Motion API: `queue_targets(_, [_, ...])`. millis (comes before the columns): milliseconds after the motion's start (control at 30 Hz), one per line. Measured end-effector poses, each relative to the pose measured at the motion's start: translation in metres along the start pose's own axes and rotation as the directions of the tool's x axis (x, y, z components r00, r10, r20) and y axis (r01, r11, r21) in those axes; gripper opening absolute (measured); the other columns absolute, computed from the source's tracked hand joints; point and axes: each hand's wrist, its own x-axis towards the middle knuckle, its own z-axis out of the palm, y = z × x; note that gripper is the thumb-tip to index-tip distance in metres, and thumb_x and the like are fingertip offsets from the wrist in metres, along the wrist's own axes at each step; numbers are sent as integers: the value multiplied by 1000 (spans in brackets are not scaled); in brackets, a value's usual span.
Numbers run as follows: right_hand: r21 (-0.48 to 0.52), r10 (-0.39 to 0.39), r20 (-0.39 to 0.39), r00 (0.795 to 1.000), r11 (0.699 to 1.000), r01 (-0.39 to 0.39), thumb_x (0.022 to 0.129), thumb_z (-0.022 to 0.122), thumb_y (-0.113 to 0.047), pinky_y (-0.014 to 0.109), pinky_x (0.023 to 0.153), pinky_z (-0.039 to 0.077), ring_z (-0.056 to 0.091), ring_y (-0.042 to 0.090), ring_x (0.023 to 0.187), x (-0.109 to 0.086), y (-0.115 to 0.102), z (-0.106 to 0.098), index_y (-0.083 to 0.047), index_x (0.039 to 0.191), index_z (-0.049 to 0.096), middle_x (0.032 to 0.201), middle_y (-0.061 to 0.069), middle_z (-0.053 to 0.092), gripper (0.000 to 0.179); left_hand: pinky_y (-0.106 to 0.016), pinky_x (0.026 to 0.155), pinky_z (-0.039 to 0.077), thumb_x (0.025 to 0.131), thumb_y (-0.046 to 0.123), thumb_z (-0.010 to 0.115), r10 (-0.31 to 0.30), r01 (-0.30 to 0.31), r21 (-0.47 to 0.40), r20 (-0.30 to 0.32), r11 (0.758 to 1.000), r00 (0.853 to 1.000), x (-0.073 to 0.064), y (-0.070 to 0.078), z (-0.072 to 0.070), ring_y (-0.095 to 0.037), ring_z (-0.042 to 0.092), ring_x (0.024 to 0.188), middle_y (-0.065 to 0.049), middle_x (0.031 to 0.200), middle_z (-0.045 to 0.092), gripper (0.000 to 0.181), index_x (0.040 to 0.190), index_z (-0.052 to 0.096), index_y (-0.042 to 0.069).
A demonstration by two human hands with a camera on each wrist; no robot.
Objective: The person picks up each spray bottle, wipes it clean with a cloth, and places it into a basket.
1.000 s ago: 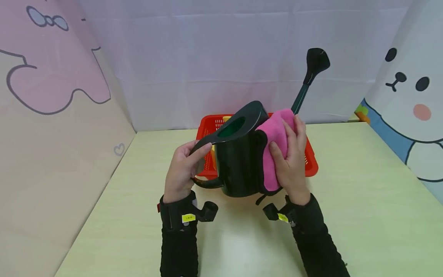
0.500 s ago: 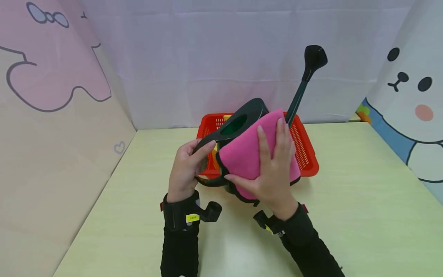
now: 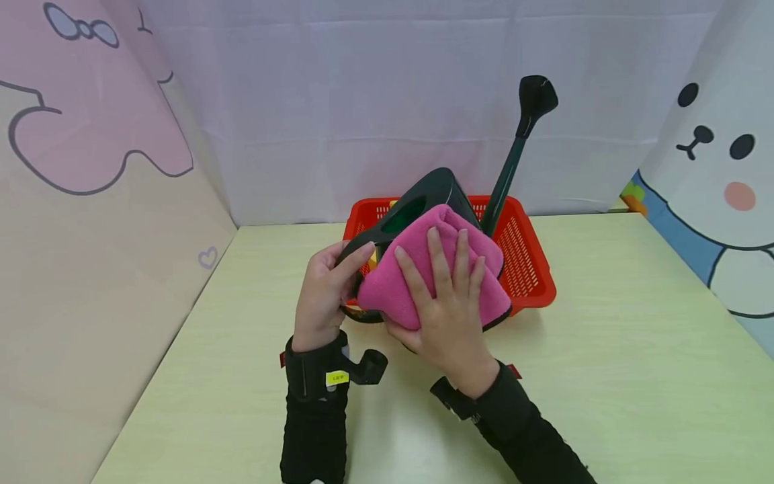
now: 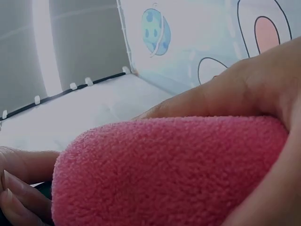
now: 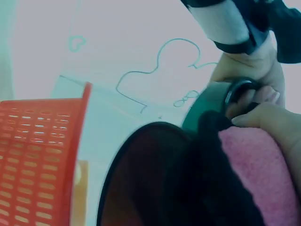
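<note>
My left hand (image 3: 320, 296) grips the looped handle of a dark green watering can (image 3: 440, 183), its thumb on top. The can is held tilted above the table, and its long spout (image 3: 506, 176) rises to the right to a black head. Against the can's side, my right hand (image 3: 450, 323) presses a folded pink cloth (image 3: 492, 302) with straight, spread fingers. Most of the can's body is hidden behind the cloth. Black edging shows on the cloth (image 5: 258, 169) in the right wrist view. Its fluffy pink face (image 4: 164, 169) fills the lower left wrist view.
Behind the can stands a red perforated plastic basket (image 3: 525, 269) on the pale table (image 3: 617, 349); something yellow shows in it. A white sheet (image 3: 387, 87) hangs at the back, with cartoon-printed panels at both sides.
My right hand and the pink cloth have moved left from the can's right side across its front, and the fingers have spread. The spout has shifted slightly left. My left hand keeps hold of the handle.
</note>
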Motion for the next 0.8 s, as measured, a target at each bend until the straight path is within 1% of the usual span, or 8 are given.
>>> queue_targets(167, [111,60,-35,998,992,-55,76,65,-50,63,108,8,7,40,139,5,12,-8,-17,144,24,150,17,15,86,-19,47,33,88,14,56,-9,9,5,35,1000,999,-1,0,3,-9,37,48,3,58,48,10,89,54,5])
queue_targets(300, [280,198,-59,978,944,-174,80,51,-62,61,108,15,9,36,140,9,27,-11,-17,145,23,151,16,14,83,-20,46,29,88,14,56,-18,16,32,65,999,998,-2,0,4,-10,34,47,2,56,43,9,84,53,7])
queue_targets(367, [374,278,-30,960,894,-247,78,55,-61,61,107,16,9,31,141,9,36,-12,-16,145,22,152,14,15,87,-21,46,28,89,13,56,-21,17,48,76,999,997,-2,1,4,-10,33,46,2,54,40,9,82,52,8])
queue_targets(433, [465,360,31,932,821,-333,76,64,-51,60,107,20,9,24,142,9,46,-14,-15,146,19,153,10,15,90,-21,45,28,89,13,55,-24,19,52,86,998,996,-3,1,3,-11,33,45,2,53,39,9,82,52,8])
queue_targets(567, [618,512,186,839,602,-505,75,68,-20,48,99,36,31,11,128,10,62,-16,-15,144,22,143,4,34,84,-20,45,29,90,12,55,-28,23,54,95,998,995,-4,1,3,-12,33,44,2,53,40,8,84,52,7])
queue_targets(667, [662,575,264,774,476,-579,78,63,-15,34,89,45,42,9,114,11,67,-17,-16,141,28,130,4,44,73,-20,45,29,90,13,55,-34,28,57,101,998,994,-4,1,4,-11,34,44,2,54,40,9,84,52,7])
queue_targets(733, [664,584,281,762,455,-594,78,63,-15,31,88,45,42,9,114,12,67,-17,-15,139,29,130,4,44,70,-20,46,30,90,14,55,-38,32,61,100,998,994,-3,0,5,-11,34,45,2,54,40,10,84,52,7])
queue_targets(800, [661,572,265,776,479,-578,77,64,-15,33,88,46,41,10,115,11,66,-16,-15,140,28,131,4,43,72,-20,46,30,90,14,56,-42,36,64,91,997,995,-3,0,6,-11,34,45,2,54,40,10,85,51,7])
